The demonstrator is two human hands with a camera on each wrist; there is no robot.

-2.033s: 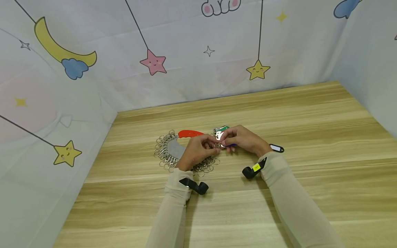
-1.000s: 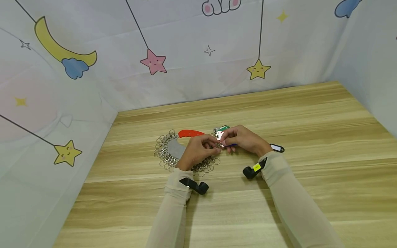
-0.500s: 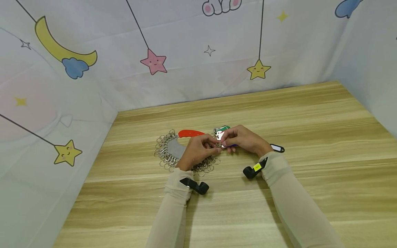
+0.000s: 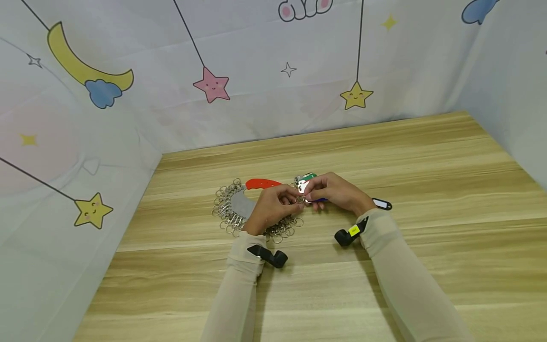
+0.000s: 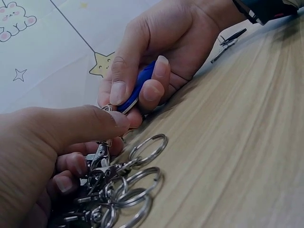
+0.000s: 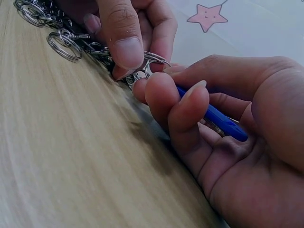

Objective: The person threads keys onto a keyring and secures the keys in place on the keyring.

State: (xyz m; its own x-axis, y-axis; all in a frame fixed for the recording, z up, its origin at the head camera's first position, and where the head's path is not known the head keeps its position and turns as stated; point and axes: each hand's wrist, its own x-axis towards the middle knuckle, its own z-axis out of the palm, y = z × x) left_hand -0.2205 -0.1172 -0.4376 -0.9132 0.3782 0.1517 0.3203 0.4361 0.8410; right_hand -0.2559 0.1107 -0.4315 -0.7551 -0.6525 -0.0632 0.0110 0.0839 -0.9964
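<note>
My left hand point(image 4: 273, 208) pinches a metal split ring point(image 6: 159, 59) between thumb and fingers. Curled around a blue key tag point(image 6: 219, 119), my right hand point(image 4: 339, 192) brings the tag's end up against that ring; the fingertips hide whether tag and ring are linked. Below the left hand lies a grey curved plate point(image 4: 241, 205) with a red handle point(image 4: 259, 183). Swivel clasps with split rings point(image 5: 151, 149) hang all along its edge. A green tag point(image 4: 308, 177) lies just beyond the right fingers.
A black key tag point(image 4: 381, 204) with a white label lies on the wooden table point(image 4: 410, 266), beside the right wrist. A white cloth wall point(image 4: 256, 118) printed with stars and a moon stands behind the table.
Both hands stay in the same place at the ring, with only slight finger movement. The plate and the loose tags have not moved.
</note>
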